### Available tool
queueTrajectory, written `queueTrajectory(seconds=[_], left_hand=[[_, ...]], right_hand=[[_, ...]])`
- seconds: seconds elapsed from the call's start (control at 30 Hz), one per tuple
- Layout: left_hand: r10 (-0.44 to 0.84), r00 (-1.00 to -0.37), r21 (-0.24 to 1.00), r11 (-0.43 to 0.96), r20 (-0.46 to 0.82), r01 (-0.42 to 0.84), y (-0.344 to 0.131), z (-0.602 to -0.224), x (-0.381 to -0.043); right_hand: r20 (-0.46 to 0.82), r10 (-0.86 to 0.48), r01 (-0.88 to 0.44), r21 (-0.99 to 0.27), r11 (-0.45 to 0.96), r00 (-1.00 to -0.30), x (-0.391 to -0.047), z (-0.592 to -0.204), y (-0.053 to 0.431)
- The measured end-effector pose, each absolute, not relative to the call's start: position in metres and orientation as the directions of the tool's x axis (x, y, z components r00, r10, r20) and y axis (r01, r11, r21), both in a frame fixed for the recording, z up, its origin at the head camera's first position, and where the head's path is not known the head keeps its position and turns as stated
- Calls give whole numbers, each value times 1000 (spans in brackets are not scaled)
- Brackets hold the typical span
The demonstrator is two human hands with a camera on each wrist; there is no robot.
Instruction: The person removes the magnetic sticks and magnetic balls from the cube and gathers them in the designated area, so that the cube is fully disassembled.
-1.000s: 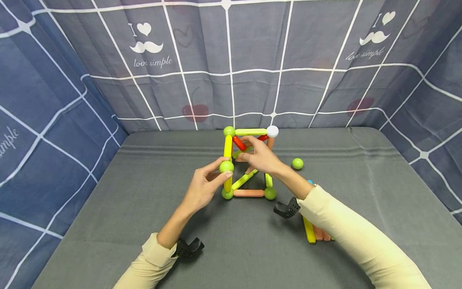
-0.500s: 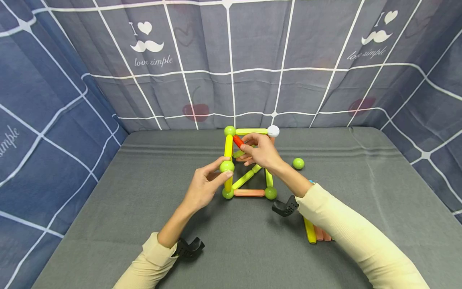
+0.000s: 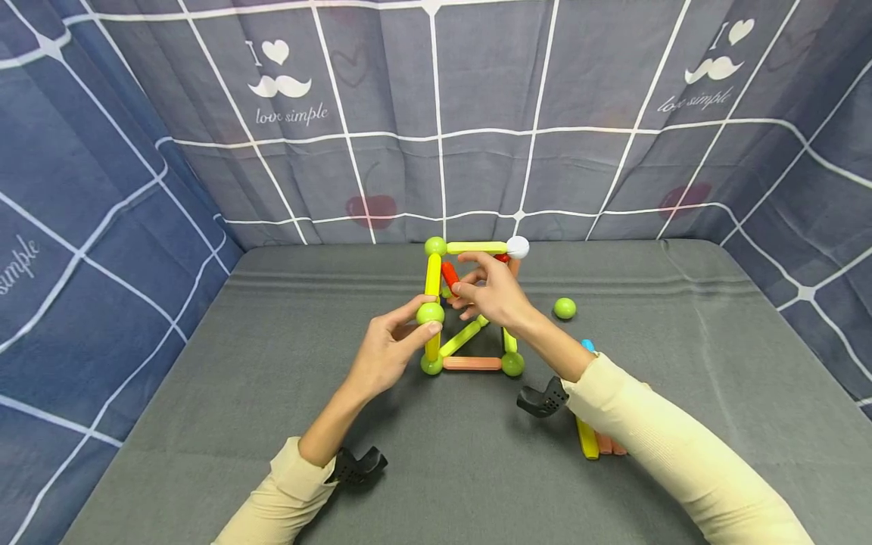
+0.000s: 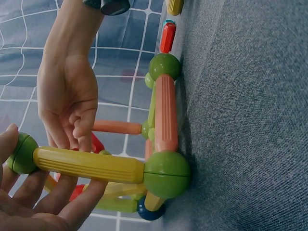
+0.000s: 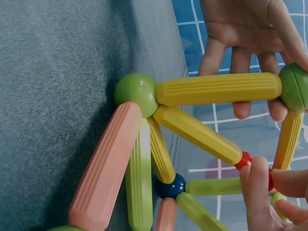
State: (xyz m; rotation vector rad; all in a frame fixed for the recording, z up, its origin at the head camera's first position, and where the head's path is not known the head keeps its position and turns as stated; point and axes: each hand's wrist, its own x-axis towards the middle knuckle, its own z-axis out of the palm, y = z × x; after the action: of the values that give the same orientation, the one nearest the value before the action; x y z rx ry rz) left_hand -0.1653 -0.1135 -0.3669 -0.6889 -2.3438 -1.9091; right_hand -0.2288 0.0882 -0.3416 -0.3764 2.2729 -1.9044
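A frame of magnetic sticks and balls stands on the grey cloth. My left hand holds the green ball at its near upper left corner between thumb and forefinger. Below that ball a yellow stick runs down to a green ball on the cloth. My right hand reaches inside the frame and pinches a short red stick. The red stick's upper end sits just below the far left green ball. Fingers hide its lower end. A white ball forms the far right corner.
A loose green ball lies right of the frame. Beside the right forearm is a row of loose sticks, with a yellow stick outermost, partly under the sleeve. A patterned curtain stands behind the cloth.
My right hand has closed its fingers on the red stick and drawn its upper end down, away from the far left green ball. My left hand keeps its hold, nearly still.
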Motion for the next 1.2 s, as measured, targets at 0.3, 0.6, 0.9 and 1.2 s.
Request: queueTrajectory(seconds=[0.3, 0.6, 0.9, 1.2], left_hand=[[307, -901, 919, 148, 307, 364, -113, -366, -165], [300, -904, 923, 141, 305, 358, -112, -367, -165], [286, -906, 918, 155, 313, 366, -116, -368, -163], [283, -908, 921, 151, 309, 360, -111, -367, -164]], right_hand=[[84, -354, -120, -989, 82, -931, -216, -340, 107], [80, -379, -152, -975, 163, -922, -200, -340, 135], [51, -354, -188, -913, 363, -934, -186, -333, 175], [-90, -335, -121, -820, 560, -938, -171, -344, 247]])
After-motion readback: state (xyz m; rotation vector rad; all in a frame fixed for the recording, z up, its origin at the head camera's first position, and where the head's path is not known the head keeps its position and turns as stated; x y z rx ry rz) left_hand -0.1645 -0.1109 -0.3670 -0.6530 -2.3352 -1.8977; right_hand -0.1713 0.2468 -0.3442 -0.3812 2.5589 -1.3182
